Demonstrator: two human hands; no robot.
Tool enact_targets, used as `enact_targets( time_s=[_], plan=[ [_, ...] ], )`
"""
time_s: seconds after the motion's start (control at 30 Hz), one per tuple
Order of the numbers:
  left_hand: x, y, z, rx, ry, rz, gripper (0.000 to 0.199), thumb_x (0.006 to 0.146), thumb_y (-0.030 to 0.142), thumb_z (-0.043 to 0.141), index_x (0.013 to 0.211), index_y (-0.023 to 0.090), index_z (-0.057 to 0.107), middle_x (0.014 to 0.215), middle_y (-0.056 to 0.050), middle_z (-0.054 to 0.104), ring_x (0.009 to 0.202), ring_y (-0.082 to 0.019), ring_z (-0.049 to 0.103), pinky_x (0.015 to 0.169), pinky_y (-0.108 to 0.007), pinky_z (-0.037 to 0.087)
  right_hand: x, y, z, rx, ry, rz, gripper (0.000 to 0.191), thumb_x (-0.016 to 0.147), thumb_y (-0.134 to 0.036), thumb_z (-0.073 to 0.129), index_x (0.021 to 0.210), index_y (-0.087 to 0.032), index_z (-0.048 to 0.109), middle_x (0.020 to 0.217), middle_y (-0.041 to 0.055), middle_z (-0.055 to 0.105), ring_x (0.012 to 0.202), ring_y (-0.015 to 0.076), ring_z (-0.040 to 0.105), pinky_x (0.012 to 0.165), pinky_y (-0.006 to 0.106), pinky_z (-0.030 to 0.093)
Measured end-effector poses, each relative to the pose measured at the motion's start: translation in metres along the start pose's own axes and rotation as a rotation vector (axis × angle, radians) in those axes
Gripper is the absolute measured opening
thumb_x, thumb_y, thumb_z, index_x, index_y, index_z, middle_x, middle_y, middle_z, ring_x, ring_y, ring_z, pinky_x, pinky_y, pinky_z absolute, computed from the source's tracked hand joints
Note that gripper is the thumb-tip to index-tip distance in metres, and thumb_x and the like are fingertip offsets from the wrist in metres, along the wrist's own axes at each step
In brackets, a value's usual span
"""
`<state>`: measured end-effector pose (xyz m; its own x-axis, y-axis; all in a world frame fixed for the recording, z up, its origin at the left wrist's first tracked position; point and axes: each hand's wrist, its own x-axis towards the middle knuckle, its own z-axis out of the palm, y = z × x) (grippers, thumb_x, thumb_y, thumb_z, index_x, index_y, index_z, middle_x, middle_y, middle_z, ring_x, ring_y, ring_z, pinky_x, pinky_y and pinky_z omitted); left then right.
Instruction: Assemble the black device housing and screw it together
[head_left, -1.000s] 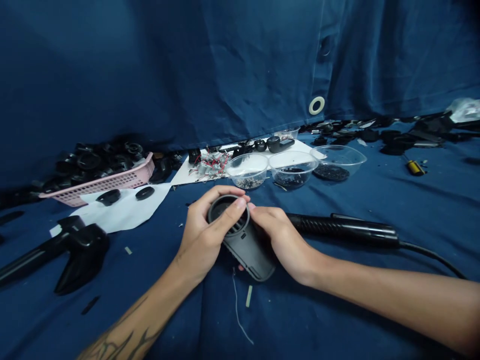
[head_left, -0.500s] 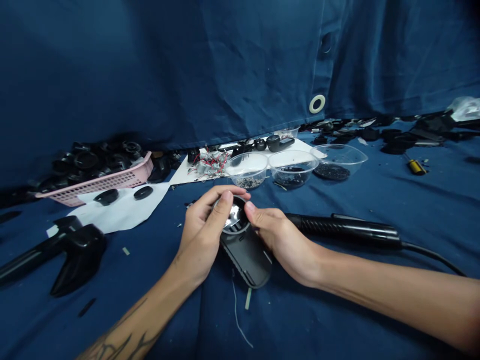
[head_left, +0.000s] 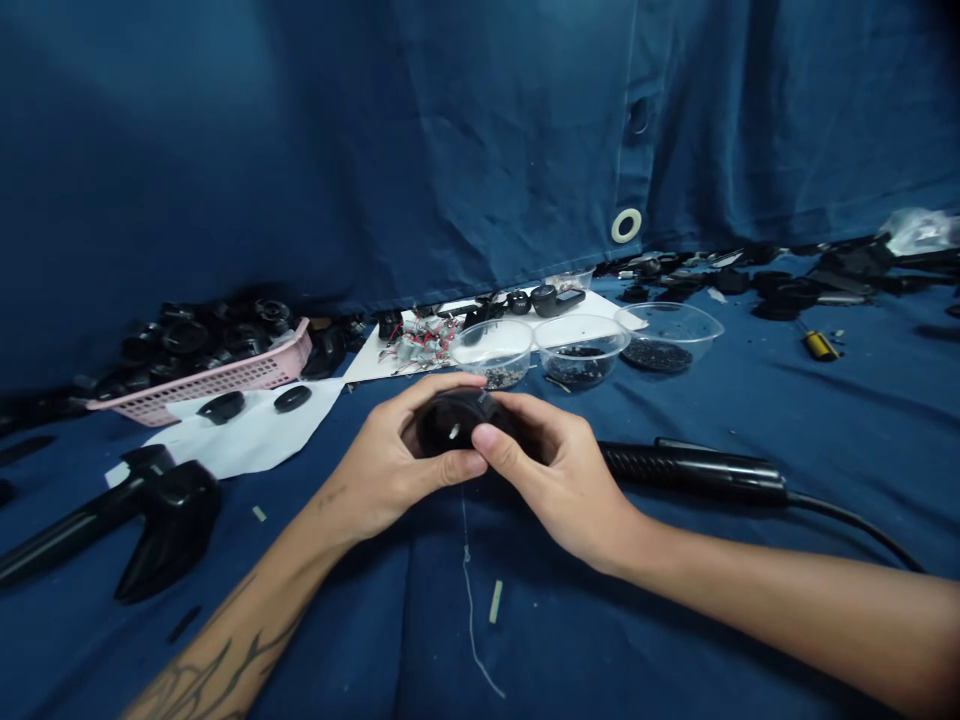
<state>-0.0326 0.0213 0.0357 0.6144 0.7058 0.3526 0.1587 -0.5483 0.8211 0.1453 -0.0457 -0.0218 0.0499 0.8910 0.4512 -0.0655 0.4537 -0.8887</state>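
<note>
Between both hands is a dark, rounded plastic casing (head_left: 448,412), with a small bright spot on the side facing me. My left hand (head_left: 394,450) wraps its left side, thumb along the bottom edge and fingers over the top. My right hand (head_left: 566,470) closes on the right side, its thumb pressed on the front near the left thumb's tip. Fingers cover much of the casing, and its far side is hidden. Below it a thin pale thread (head_left: 471,610) runs down the blue cloth, near a small pale strip (head_left: 496,602).
Behind the hands stand clear tubs (head_left: 667,345) with small bits and white paper (head_left: 367,357) with wired parts. At left are a pink basket (head_left: 217,385) and black handled piece (head_left: 169,530). At right lie a black corded tool (head_left: 697,474) and a yellow-handled screwdriver (head_left: 821,346).
The casing has been turned over in my hands: its round opening with shiny metal and its flat dark panel no longer show. Both thumbs are now lower, on its near side.
</note>
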Motion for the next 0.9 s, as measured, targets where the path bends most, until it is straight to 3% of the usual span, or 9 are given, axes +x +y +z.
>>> enact_targets(
  time_s=[0.17, 0.3, 0.4, 0.53, 0.6, 0.7, 0.77, 0.83, 0.9],
  plan=[
    [-0.001, -0.001, -0.002, 0.053, 0.058, 0.027, 0.057, 0.077, 0.026, 0.090, 0.130, 0.032, 0.070, 0.126, -0.003, 0.075, 0.113, -0.022, 0.073, 0.096, -0.029, 0.061, 0.004, 0.004, -0.002, -0.024, 0.020, -0.024, 0.047, 0.098, -0.048, 0.073, 0.136, -0.021, 0.064, 0.129, 0.0077, 0.069, 0.121, 0.0226, 0.067, 0.109, 0.038, 0.053],
    [-0.004, -0.003, 0.002, 0.299, 0.184, 0.159, 0.056, 0.080, 0.032, 0.087, 0.133, 0.028, 0.068, 0.136, -0.007, 0.069, 0.123, -0.025, 0.068, 0.097, -0.032, 0.062, 0.007, 0.007, -0.005, 0.026, 0.083, -0.011, 0.037, 0.102, -0.041, 0.067, 0.131, -0.018, 0.066, 0.131, 0.0087, 0.068, 0.124, 0.0209, 0.065, 0.107, 0.034, 0.054],
    [-0.007, -0.003, 0.007, 0.500, 0.257, 0.267, 0.061, 0.079, 0.030, 0.085, 0.137, 0.023, 0.066, 0.138, -0.009, 0.070, 0.126, -0.028, 0.068, 0.105, -0.039, 0.059, 0.009, 0.008, -0.007, 0.023, 0.089, 0.001, 0.034, 0.101, -0.040, 0.067, 0.128, -0.018, 0.067, 0.132, 0.0084, 0.068, 0.122, 0.0208, 0.066, 0.108, 0.034, 0.053],
    [-0.010, -0.001, 0.012, 0.430, 0.303, 0.189, 0.061, 0.079, 0.030, 0.085, 0.136, 0.020, 0.066, 0.129, -0.009, 0.077, 0.110, -0.025, 0.077, 0.103, -0.037, 0.063, 0.012, 0.006, -0.008, 0.022, 0.089, 0.046, 0.034, 0.103, -0.046, 0.062, 0.124, -0.020, 0.069, 0.126, 0.0071, 0.070, 0.121, 0.0214, 0.064, 0.106, 0.036, 0.054],
    [-0.010, -0.001, 0.011, 0.330, 0.268, 0.158, 0.059, 0.081, 0.030, 0.084, 0.137, 0.021, 0.064, 0.128, -0.008, 0.077, 0.108, -0.023, 0.078, 0.098, -0.033, 0.065, 0.013, 0.003, -0.006, 0.091, 0.023, 0.090, 0.039, 0.106, -0.052, 0.056, 0.130, -0.023, 0.067, 0.121, 0.0064, 0.070, 0.114, 0.0205, 0.067, 0.100, 0.035, 0.057],
    [-0.009, -0.001, 0.006, 0.352, 0.258, 0.189, 0.058, 0.084, 0.028, 0.081, 0.139, 0.023, 0.063, 0.132, -0.007, 0.075, 0.112, -0.023, 0.077, 0.098, -0.031, 0.064, 0.012, 0.000, -0.003, 0.408, -0.147, 0.291, 0.045, 0.108, -0.057, 0.050, 0.139, -0.027, 0.058, 0.108, 0.0054, 0.070, 0.087, 0.0170, 0.070, 0.077, 0.030, 0.061],
    [-0.008, -0.003, 0.001, 0.380, 0.273, 0.211, 0.053, 0.086, 0.026, 0.079, 0.136, 0.023, 0.065, 0.131, -0.007, 0.076, 0.113, -0.023, 0.077, 0.099, -0.030, 0.063, 0.011, 0.000, -0.003, 0.578, -0.171, 0.403, 0.038, 0.107, -0.050, 0.055, 0.135, -0.025, 0.059, 0.101, 0.0035, 0.069, 0.073, 0.0125, 0.065, 0.066, 0.022, 0.056],
    [-0.007, -0.005, -0.003, 0.350, 0.296, 0.213, 0.045, 0.088, 0.026, 0.076, 0.132, 0.023, 0.065, 0.130, -0.007, 0.076, 0.114, -0.022, 0.076, 0.099, -0.030, 0.062, 0.009, 0.000, -0.003, 0.608, -0.138, 0.419, 0.027, 0.105, -0.041, 0.062, 0.123, -0.022, 0.063, 0.094, 0.0016, 0.067, 0.068, 0.0094, 0.060, 0.062, 0.018, 0.051],
    [-0.007, -0.007, -0.005, 0.336, 0.292, 0.203, 0.044, 0.088, 0.026, 0.076, 0.130, 0.024, 0.065, 0.130, -0.007, 0.075, 0.115, -0.023, 0.076, 0.097, -0.029, 0.063, 0.008, 0.001, -0.004, 0.615, -0.170, 0.432, 0.029, 0.104, -0.046, 0.063, 0.115, -0.019, 0.064, 0.088, 0.0013, 0.066, 0.066, 0.0100, 0.059, 0.062, 0.019, 0.051]
  ],
)
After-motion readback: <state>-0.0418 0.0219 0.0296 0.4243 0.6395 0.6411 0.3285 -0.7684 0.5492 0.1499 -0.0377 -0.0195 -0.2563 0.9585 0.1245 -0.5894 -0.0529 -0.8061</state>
